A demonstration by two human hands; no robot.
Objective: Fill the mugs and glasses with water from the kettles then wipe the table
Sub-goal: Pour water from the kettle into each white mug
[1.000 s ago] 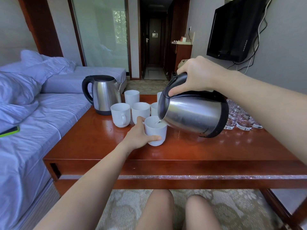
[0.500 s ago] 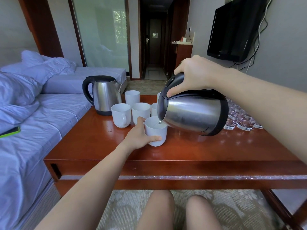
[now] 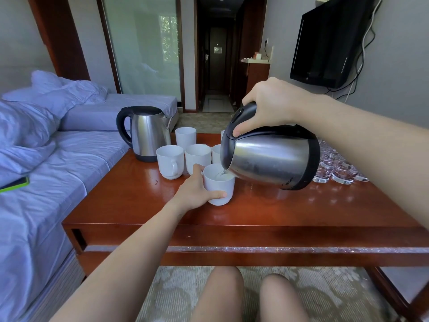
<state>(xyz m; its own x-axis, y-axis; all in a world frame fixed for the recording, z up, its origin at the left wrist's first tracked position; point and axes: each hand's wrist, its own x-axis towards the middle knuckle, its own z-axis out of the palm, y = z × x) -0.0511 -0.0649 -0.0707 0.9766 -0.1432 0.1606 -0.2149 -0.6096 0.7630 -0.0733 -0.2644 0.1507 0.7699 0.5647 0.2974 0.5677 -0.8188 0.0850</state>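
Steel kettle held in the air over the counter, tipped far over. Its long axis runs close to level, base to the right, spout end pointing left and down over the white mug. A thin thread of water shows at the spout, inside the mug's rim.

Your right hand is clenched round the black handle on top, thumb pressed at the lid end. Your left hand grasps the mug from the left, fingers curled round its wall. The mug stands upright on the counter, near the front of the group.

Surroundings: four more white mugs stand just behind the held one, the nearest touching or almost touching your forefinger. The second kettle stands upright at the counter's far left corner, handle to the left. A cluster of clear glasses sits at the right, partly hidden behind the tipped kettle's base. The bed runs along the counter's left side.
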